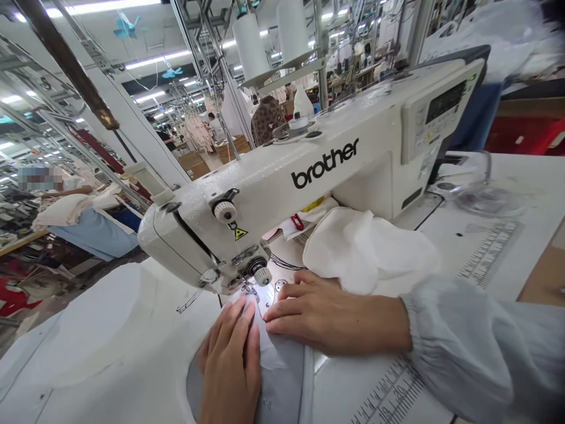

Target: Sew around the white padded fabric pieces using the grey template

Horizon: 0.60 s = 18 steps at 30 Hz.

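Observation:
My left hand (232, 365) lies flat, fingers together and stretched out, on a pale grey fabric piece (282, 377) just in front of the needle area of a white Brother sewing machine (309, 171). My right hand (326, 315) rests on the same fabric from the right, fingers extended and pressing it down beside the presser foot (253, 290). A bunched white cloth (366, 250) sits behind my right wrist under the machine arm. The needle itself is hidden by glare from the machine's lamp.
The white sewing table (110, 341) carries printed ruler marks (392, 394) at the front right. Two thread cones (269, 41) stand above the machine. A clear plastic dish (481, 188) sits at the right. Another person works at a bench far left (66, 206).

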Tool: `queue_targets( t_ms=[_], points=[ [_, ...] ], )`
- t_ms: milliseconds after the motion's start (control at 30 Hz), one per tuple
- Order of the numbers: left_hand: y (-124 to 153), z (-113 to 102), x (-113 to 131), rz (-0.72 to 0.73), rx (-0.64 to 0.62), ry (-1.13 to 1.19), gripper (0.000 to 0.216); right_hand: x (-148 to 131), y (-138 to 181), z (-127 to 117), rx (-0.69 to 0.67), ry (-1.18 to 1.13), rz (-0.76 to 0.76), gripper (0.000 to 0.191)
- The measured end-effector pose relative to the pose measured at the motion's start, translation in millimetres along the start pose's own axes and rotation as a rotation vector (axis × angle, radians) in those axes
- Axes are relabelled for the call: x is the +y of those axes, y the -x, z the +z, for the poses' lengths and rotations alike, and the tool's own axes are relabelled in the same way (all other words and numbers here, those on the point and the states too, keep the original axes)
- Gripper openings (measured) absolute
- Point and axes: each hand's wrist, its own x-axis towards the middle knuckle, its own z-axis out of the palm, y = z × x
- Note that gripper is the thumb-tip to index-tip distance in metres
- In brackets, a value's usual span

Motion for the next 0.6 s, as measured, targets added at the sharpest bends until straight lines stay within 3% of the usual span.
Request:
queue_targets(
  t_ms=[100, 200, 367, 600],
  points=[
    [-3.1, 2.7, 12.9, -0.083, 0.075, 0.001, 0.039, 0.9, 0.3, 0.9, 0.012, -0.020, 0.016, 0.019],
    [-4.7, 4.8, 22.0, -0.117, 0.062, -0.010, 0.042, 3.0, 0.2, 1.9, 0.018, -0.042, 0.021, 0.018],
    [-4.7, 9.9, 22.6, -0.239, 0.040, -0.044, 0.046, 7.3, -2.5, 0.5, 0.002, -0.072, 0.038, 0.016],
    [-10.9, 15.8, 21.6, -0.290, 0.027, -0.015, 0.053, 13.1, -5.1, 2.8, 0.017, -0.077, 0.094, 0.016]
  ],
)
